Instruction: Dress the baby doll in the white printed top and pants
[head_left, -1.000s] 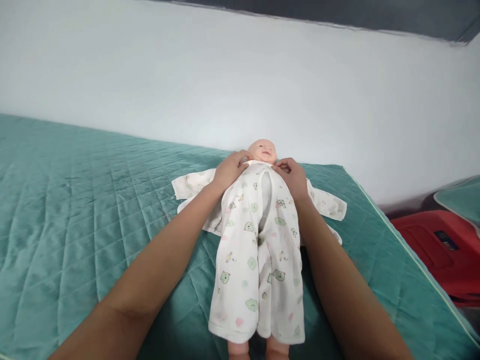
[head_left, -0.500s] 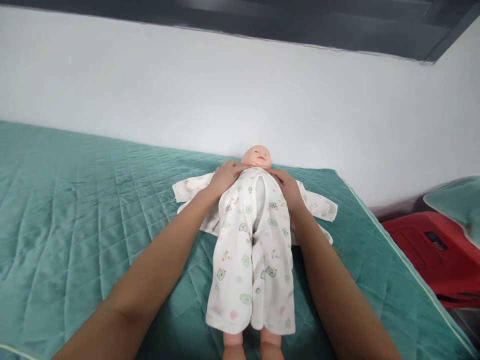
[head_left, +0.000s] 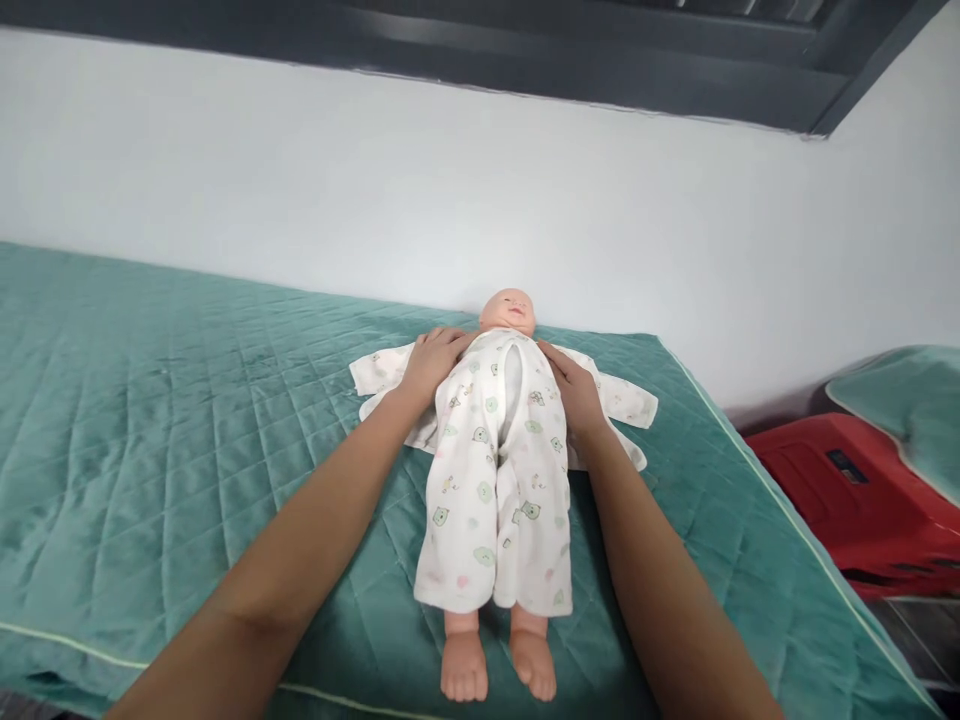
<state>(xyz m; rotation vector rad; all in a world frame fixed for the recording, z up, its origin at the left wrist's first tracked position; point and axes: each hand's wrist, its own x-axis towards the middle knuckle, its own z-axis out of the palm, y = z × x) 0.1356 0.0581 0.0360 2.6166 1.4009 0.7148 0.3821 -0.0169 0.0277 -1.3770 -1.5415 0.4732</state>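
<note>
A baby doll (head_left: pixel 508 312) lies on its back, head toward the wall and bare feet toward me. White split-crotch baby trousers (head_left: pixel 457 500) with green and pink animal prints cover it from the upper chest to the lower legs. Beneath them a matching long-sleeved top (head_left: pixel 630 400) has its sleeves spread to both sides. My left hand (head_left: pixel 439 358) rests against the left side of the doll's chest, fingers stretched toward its neck. On the opposite side, my right hand (head_left: pixel 576 388) lies along the trousers' upper edge with fingers extended. Both thumbs are mostly hidden.
A green quilted cover (head_left: pixel 187 420) spreads under the doll, its pale piped edge running along the front and right. Behind it stands a white wall (head_left: pixel 337 190) below a dark frame. Beyond the right edge is a red plastic object (head_left: pixel 847 490) with green cloth over it.
My fingers have drawn slightly outward from the doll's neckline toward its sides. The view has shifted, so the doll's feet and the cover's front edge now show. The doll remains lying down.
</note>
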